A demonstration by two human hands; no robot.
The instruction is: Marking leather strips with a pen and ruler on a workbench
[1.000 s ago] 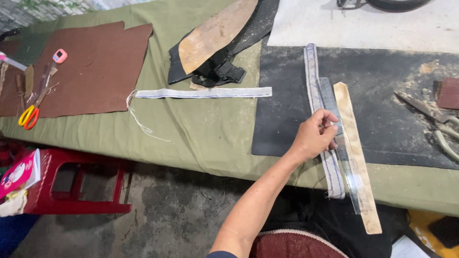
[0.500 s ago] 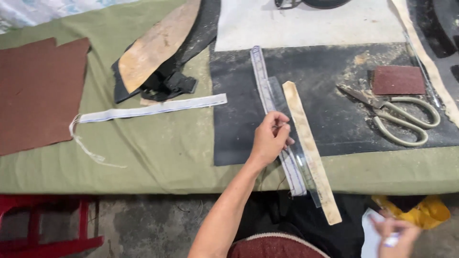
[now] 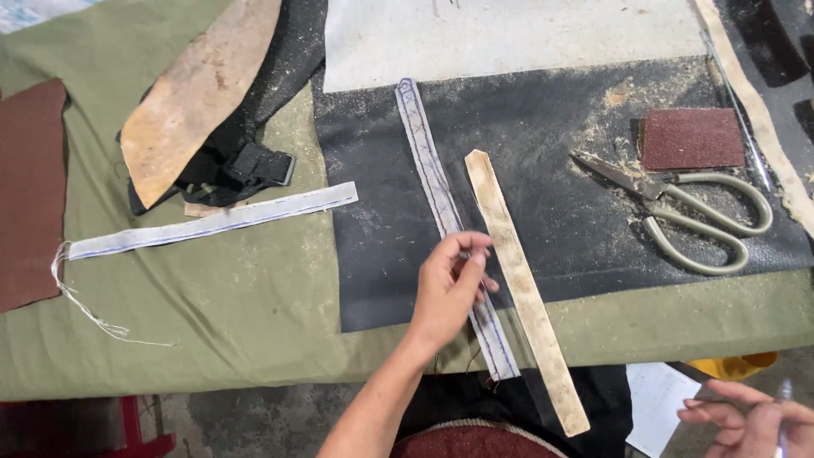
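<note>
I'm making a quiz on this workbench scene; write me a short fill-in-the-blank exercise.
1. The left hand presses on the stitched white ____.
2. The scissors lie on the black mat below a piece of ____.
3. The right hand holds a ____.

Missing words: strap; sandpaper; pen

- You are not looking at any package, label, sign or screen here; nothing of that kind is showing on the table.
- The nearest thing is a white sheet of paper (image 3: 655,405) lying below the table edge, near your right hand; whether it carries print cannot be told.
</note>
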